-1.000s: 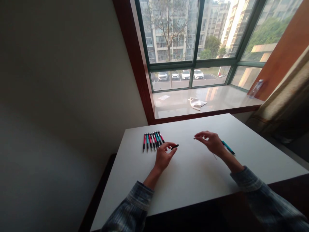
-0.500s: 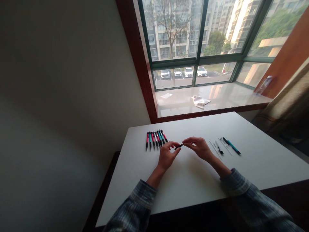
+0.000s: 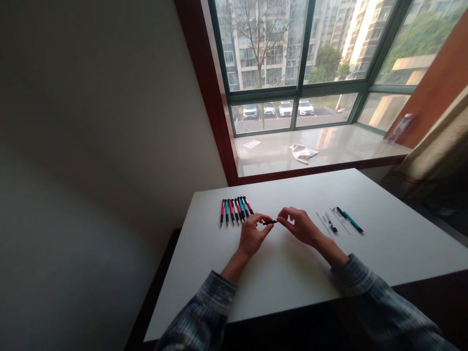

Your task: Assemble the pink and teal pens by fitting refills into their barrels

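Left hand (image 3: 252, 236) is pinching black pen grip (image 3: 269, 223), pointing rightward, flatter now, paralleling desk's (image 3: 285, 292) far edge; right hand's (image 3: 298, 226) hold unclear

The left arm (image 3: 204, 304) enters from seven o'clock and reaches toward one, its hand (image 3: 252, 235) curled, thumb and fingers pinched. The right arm (image 3: 380, 292) comes from four o'clock, aimed at ten; the right hand (image 3: 298, 225) bends at the knuckles, fingertips (image 3: 283, 213) just beside the left hand's, at its three o'clock.
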`<state>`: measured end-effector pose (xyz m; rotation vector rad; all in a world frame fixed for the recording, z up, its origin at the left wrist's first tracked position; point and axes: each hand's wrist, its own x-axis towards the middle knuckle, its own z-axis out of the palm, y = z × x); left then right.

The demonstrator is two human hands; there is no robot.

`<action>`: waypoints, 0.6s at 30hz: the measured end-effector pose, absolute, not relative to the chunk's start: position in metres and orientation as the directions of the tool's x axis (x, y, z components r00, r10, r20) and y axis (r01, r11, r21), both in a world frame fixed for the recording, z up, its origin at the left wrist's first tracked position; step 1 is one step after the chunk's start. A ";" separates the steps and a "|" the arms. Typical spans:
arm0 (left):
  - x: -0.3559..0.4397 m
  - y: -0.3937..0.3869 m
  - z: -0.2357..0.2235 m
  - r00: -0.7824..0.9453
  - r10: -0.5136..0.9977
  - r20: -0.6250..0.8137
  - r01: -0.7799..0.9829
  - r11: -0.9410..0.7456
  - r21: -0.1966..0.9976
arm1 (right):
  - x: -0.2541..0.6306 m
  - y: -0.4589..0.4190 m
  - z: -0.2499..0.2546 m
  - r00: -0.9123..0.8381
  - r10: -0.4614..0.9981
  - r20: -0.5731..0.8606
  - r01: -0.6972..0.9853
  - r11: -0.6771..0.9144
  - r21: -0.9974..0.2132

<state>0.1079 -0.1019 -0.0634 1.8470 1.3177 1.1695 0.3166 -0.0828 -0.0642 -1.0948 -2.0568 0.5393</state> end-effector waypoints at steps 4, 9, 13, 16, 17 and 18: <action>0.108 -0.103 -0.062 0.138 0.939 0.314 0.417 -0.343 0.842 | 0.318 -0.084 -0.065 -0.396 0.833 0.386 0.510 0.549 -0.662; 0.108 -0.103 -0.062 0.141 0.939 0.315 0.416 -0.345 0.842 | 0.319 -0.086 -0.069 -0.425 0.817 0.390 0.522 0.573 -0.632; 0.107 -0.103 -0.062 0.162 0.914 0.373 0.446 -0.404 0.799 | 0.314 -0.087 -0.072 -0.416 0.838 0.352 0.543 0.540 -0.643; 0.105 -0.103 -0.060 0.174 0.900 0.399 0.436 -0.434 0.789 | 0.311 -0.090 -0.072 -0.404 0.861 0.309 0.539 0.496 -0.680; 0.104 -0.103 -0.060 0.176 0.901 0.398 0.421 -0.434 0.797 | 0.310 -0.091 -0.072 -0.395 0.870 0.294 0.533 0.478 -0.698; 0.104 -0.103 -0.059 0.174 0.904 0.389 0.400 -0.426 0.811 | 0.309 -0.093 -0.071 -0.384 0.880 0.281 0.523 0.458 -0.719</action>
